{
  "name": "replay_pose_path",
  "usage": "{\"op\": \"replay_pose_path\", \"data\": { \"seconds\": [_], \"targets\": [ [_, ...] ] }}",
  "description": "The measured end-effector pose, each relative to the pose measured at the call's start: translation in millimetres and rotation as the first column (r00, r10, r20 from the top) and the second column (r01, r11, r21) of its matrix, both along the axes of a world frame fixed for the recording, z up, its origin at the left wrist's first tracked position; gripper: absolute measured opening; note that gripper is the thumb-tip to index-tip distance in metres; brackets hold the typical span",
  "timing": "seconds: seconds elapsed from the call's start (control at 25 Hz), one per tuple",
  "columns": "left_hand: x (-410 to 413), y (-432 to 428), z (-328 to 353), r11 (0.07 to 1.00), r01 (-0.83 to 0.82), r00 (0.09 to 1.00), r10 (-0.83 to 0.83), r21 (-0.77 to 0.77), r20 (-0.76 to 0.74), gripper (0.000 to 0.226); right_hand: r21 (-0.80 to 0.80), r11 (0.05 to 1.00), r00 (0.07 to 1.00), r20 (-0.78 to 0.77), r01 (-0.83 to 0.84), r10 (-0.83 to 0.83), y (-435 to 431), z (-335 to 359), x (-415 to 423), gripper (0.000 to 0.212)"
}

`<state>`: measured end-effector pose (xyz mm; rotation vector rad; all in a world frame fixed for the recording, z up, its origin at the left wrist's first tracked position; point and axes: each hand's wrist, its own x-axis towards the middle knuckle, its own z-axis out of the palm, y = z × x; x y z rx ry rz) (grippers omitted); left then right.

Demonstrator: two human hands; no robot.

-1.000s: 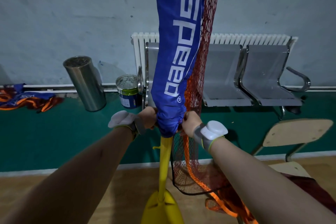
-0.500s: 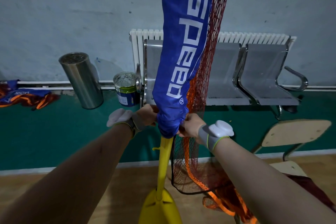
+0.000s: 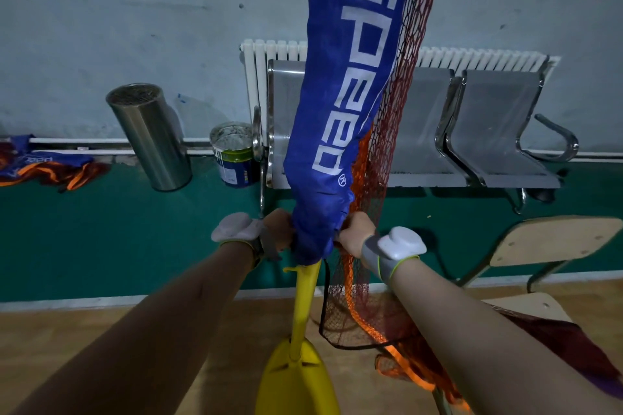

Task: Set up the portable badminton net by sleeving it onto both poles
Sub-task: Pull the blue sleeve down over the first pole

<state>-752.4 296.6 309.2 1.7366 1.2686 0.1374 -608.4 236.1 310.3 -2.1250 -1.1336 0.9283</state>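
- In front of the grey bench seats [image 3: 421,131], the net's blue sleeve [image 3: 340,104] is hanging upright over the yellow pole [image 3: 305,300], covering all but its lowest stretch above the yellow base [image 3: 296,384].
- The red mesh [image 3: 384,152] is trailing down the sleeve's right side and pooling on the floor [image 3: 168,330].
- The left hand [image 3: 278,227] and right hand [image 3: 354,234] are each gripping the sleeve's bunched hem, fingers curled into fabric.
- This pole seems nearly sleeved; no second pole is showing, so that half is likely remaining.

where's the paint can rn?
Head view, left of centre: the paint can stands on the green floor between the steel bin and the metal bench.
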Motion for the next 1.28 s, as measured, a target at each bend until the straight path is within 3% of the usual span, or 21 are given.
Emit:
{"op": "replay_pose_path", "data": {
  "seconds": [0.08, 0.24, 0.32, 0.44, 0.52, 0.64, 0.76, 0.84, 0.92, 1.12, 1.28],
  "targets": [
    [-7, -7, -8, 1.000, 0.015, 0.997, -0.015, -0.003, -0.076, 0.029, -0.022, 0.998, 0.992, -0.112, 0.057, -0.060, -7, -4, -4, 0.010],
    [-20, -18, -13, 0.952, -0.015, 0.990, 0.057, -0.306, 0.128, 0.023, -0.146, 0.979, 0.929, -0.321, 0.144, -0.184, -13, -4, -13, 0.020],
    [-27, -21, -9, 0.924, -0.028, 0.978, 0.105, -0.381, 0.182, 0.026, -0.150, 0.976, 0.936, -0.291, 0.160, -0.198, -17, -7, -18, 0.023],
    [-28, -26, -11, 0.928, -0.027, 0.962, 0.125, -0.373, 0.242, 0.021, -0.098, 0.984, 0.934, -0.312, 0.147, -0.171, -23, -7, -19, 0.028],
    [-25, -26, -18, 0.945, -0.056, 0.965, 0.134, -0.321, 0.225, 0.019, -0.072, 0.987, 0.943, -0.292, 0.142, -0.157, -25, -7, -18, 0.029],
    [-14, -23, -29, 0.982, -0.126, 0.982, 0.143, -0.139, 0.124, 0.018, -0.042, 0.996, 0.994, -0.066, 0.085, -0.087, -30, -16, -21, 0.021],
    [-5, -29, -42, 0.982, -0.148, 0.987, 0.153, 0.114, -0.038, 0.011, -0.159, 0.987, 0.995, 0.097, 0.028, -0.013, -38, -31, -27, 0.044],
    [-5, -33, -50, 0.970, -0.126, 0.979, 0.155, 0.208, -0.130, 0.022, -0.186, 0.983, 0.993, 0.116, 0.002, 0.020, -43, -34, -29, 0.046],
    [-7, -34, -49, 0.960, -0.117, 0.981, 0.151, 0.255, -0.118, 0.029, -0.149, 0.989, 0.990, 0.144, 0.011, 0.011, -45, -30, -29, 0.045],
    [-16, -33, -10, 0.951, -0.129, 0.988, 0.100, 0.280, 0.116, 0.031, 0.070, 0.998, 0.990, 0.144, -0.004, -0.006, -50, 8, -31, 0.041],
    [-17, -38, 14, 0.947, -0.028, 1.000, 0.021, 0.319, 0.022, 0.025, 0.092, 0.993, 0.968, 0.243, -0.081, 0.056, -47, 33, -35, 0.022]
  ]
}}
